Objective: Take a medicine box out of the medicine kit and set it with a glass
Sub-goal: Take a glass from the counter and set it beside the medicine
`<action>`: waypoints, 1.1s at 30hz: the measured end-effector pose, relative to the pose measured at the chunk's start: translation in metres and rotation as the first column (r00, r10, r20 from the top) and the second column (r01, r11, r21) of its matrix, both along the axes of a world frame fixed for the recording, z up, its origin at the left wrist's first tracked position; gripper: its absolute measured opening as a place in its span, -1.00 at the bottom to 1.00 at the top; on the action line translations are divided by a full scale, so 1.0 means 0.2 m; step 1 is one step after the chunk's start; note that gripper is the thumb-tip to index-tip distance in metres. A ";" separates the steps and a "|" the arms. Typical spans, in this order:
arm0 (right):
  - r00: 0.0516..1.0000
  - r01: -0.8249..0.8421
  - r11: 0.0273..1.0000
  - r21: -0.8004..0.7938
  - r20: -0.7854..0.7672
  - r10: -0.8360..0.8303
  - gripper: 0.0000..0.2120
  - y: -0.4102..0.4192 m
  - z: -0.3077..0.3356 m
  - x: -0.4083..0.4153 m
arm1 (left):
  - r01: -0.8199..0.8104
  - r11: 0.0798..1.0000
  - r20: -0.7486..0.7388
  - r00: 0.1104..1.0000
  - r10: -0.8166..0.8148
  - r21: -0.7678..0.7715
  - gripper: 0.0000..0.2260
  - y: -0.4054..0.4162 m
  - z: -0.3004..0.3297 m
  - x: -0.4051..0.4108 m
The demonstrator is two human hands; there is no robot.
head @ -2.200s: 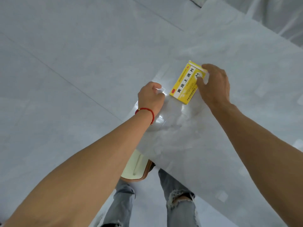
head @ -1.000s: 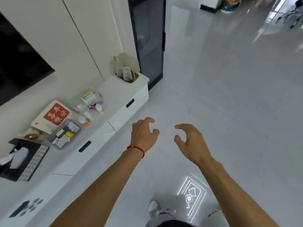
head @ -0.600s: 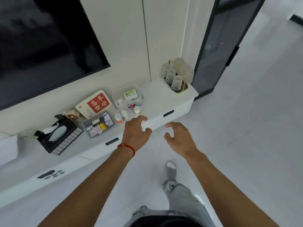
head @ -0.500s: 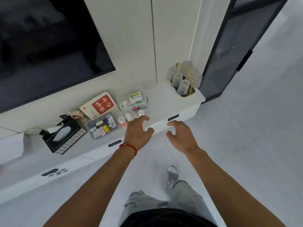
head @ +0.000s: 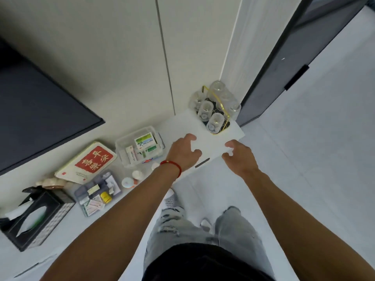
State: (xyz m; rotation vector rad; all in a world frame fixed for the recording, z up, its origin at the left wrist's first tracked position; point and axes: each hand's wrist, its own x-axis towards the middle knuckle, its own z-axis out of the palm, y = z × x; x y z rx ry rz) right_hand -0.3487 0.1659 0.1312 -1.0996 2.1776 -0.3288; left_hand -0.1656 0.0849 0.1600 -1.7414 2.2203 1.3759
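Note:
A clear plastic medicine kit (head: 121, 147) stands open on the white low cabinet (head: 203, 138), with a green-and-white medicine box (head: 144, 141) and other boxes inside. Several upturned glasses (head: 215, 120) sit in a gold-handled rack at the cabinet's right end. My left hand (head: 183, 152), with a red cord on the wrist, hovers over the cabinet top just right of the kit, fingers apart and holding nothing. My right hand (head: 239, 157) hangs over the cabinet's front right corner, below the glasses, also with nothing in it.
Left of the kit lie a red-and-cream tin (head: 87, 162), a small clear tray of oddments (head: 97, 191), little white bottles (head: 132, 178) and a black tissue box (head: 34, 218). A dark screen (head: 36, 110) hangs above. A dark glass door (head: 284, 67) stands right. My legs stand on pale floor tiles.
I have turned from the table with the yellow box and glass, and walked up to the cabinet. Both hands, now holding nothing, have come forward over its right end.

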 end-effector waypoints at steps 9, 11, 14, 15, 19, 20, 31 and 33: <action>0.985 -0.170 0.976 0.139 -0.016 0.174 -0.44 -0.61 -0.41 -0.35 | 0.150 0.987 0.100 0.983 -0.154 0.052 -0.46 -0.57 -0.29 -0.34; 0.953 -0.285 0.949 0.133 -0.061 0.295 -0.45 -0.78 -0.56 -0.44 | 0.149 0.987 0.126 0.980 -0.157 0.067 -0.43 -0.64 -0.38 -0.41; 0.837 -0.480 0.868 0.126 -0.231 0.496 -0.49 -0.97 -0.78 -0.55 | 0.103 0.991 0.159 0.981 -0.115 0.081 -0.43 -0.68 -0.48 -0.48; 0.775 -0.540 0.828 0.148 -0.297 0.559 -0.47 -1.01 -0.84 -0.58 | 0.085 0.993 0.169 0.981 -0.097 0.080 -0.44 -0.70 -0.51 -0.49; 0.490 -0.681 0.672 0.291 -0.500 0.714 -0.46 -1.10 -0.95 -0.61 | 0.003 0.996 0.210 0.978 -0.021 0.084 -0.47 -0.71 -0.55 -0.50; 0.446 -0.696 0.647 0.312 -0.518 0.730 -0.47 -1.10 -0.96 -0.61 | -0.008 0.996 0.221 0.975 -0.011 0.087 -0.48 -0.71 -0.56 -0.50; 0.289 -0.773 0.533 0.344 -0.556 0.779 -0.66 -1.15 -0.87 -0.63 | -0.040 0.992 0.262 0.965 0.007 0.121 -0.54 -0.66 -0.51 -0.51; 0.297 -0.786 0.544 0.295 -0.591 0.750 -0.61 -1.13 -0.79 -0.62 | -0.034 0.992 0.259 0.966 0.000 0.125 -0.56 -0.65 -0.48 -0.51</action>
